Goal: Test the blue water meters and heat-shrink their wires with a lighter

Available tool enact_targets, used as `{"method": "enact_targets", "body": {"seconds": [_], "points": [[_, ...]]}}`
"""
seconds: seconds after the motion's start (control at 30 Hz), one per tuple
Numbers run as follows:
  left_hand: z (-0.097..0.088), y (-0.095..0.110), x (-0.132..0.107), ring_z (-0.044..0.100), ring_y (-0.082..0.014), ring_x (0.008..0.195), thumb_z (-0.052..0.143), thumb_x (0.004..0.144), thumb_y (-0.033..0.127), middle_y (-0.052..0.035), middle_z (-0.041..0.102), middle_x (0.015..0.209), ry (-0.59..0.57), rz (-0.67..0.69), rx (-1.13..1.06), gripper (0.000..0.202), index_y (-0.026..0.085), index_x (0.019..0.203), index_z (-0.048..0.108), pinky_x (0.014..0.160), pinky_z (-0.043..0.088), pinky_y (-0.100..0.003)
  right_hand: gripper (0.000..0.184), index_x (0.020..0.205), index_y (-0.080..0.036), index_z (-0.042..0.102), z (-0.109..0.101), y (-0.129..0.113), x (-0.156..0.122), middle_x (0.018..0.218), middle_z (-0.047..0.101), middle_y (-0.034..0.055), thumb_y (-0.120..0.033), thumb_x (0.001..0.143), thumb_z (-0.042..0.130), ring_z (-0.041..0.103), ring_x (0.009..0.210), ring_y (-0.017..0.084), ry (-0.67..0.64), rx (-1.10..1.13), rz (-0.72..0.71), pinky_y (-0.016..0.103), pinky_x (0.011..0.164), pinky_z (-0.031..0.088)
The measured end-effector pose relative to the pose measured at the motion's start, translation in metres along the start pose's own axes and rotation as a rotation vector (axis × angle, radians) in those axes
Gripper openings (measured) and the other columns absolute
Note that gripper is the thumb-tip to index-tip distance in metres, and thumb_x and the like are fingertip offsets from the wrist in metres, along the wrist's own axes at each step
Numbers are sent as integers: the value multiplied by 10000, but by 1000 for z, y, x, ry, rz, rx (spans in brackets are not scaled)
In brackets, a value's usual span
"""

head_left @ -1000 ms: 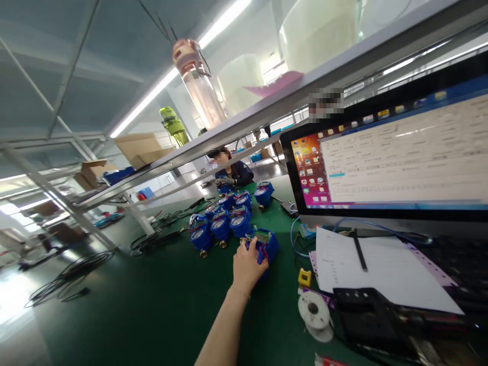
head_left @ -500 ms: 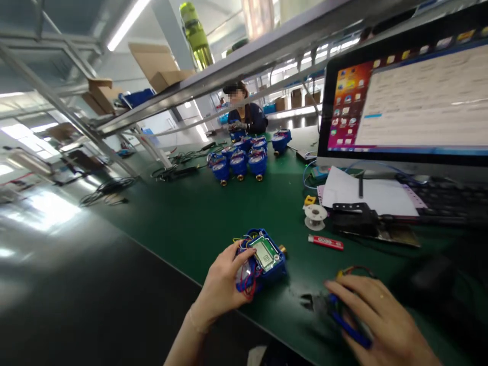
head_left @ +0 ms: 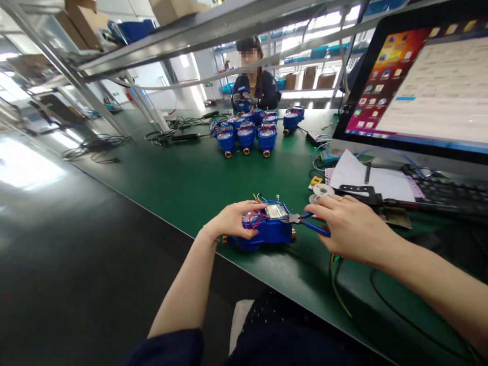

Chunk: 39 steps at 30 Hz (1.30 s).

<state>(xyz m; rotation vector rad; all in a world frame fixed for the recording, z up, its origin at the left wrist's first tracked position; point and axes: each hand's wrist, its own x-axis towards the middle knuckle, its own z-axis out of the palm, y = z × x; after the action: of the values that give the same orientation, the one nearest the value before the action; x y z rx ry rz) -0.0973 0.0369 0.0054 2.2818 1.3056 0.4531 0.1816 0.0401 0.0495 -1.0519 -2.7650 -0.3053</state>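
My left hand (head_left: 233,219) is closed over the left end of a blue water meter (head_left: 272,235) with brass end fittings, lying on the green bench near its front edge. Red wires show beside the fingers. The meter's open top bears a small display board (head_left: 276,211), and thin wires stick up behind it. My right hand (head_left: 353,226) is wrapped round blue-handled cutting pliers (head_left: 316,229). Their jaws touch or nearly touch the right edge of the display board; whether they grip anything is too small to tell.
Farther back on the green bench (head_left: 171,173) stand several more blue water meters (head_left: 246,134), with a person (head_left: 263,84) behind them. On the right are a monitor (head_left: 427,86), a keyboard (head_left: 450,188), papers (head_left: 381,178) and a white spool (head_left: 323,190). Black cables (head_left: 179,137) lie at left.
My right hand has brought the pliers up and left from the bench to the meter's display. The meter has been turned to lie sideways under my left hand. The view has tilted down.
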Motion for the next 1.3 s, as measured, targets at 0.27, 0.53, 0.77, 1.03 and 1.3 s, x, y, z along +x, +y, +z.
{"method": "enact_targets", "body": {"seconds": [0.27,0.53,0.77,1.03,1.3], "points": [[0,1,-4,470,-227,1201,657,619,326,-54,479,1331,2,37,6,689,301,1277,454,1008,373,-378,331,984,-160,616,-1,-2,12,881,553,54,-153,653,605,503,748,205,-54,-84,-129,308,695,340],[1,1,-7,481,-234,1183,660,620,335,-48,479,1321,10,36,19,689,316,1277,451,993,388,-392,331,972,-159,615,-3,-2,13,894,556,61,-148,641,593,513,774,219,-59,-84,-157,321,707,370],[3,0,-8,483,-233,1179,660,624,330,-61,473,1319,23,56,25,687,308,1279,452,991,389,-377,334,960,-157,623,-6,-2,16,937,560,76,-146,628,602,518,772,227,-67,-104,-187,335,702,394],[2,1,-10,484,-234,1176,658,632,337,-59,469,1320,24,59,28,676,304,1277,455,986,393,-370,335,940,-165,635,-6,-3,21,911,562,70,-120,610,593,511,734,219,-86,-105,-205,335,685,398],[3,0,-9,488,-229,1173,659,626,328,-62,472,1318,36,85,27,663,298,1261,470,981,400,-371,332,936,-168,652,-7,0,25,857,570,55,-87,618,603,533,716,210,-158,-38,-205,306,647,418]]}}
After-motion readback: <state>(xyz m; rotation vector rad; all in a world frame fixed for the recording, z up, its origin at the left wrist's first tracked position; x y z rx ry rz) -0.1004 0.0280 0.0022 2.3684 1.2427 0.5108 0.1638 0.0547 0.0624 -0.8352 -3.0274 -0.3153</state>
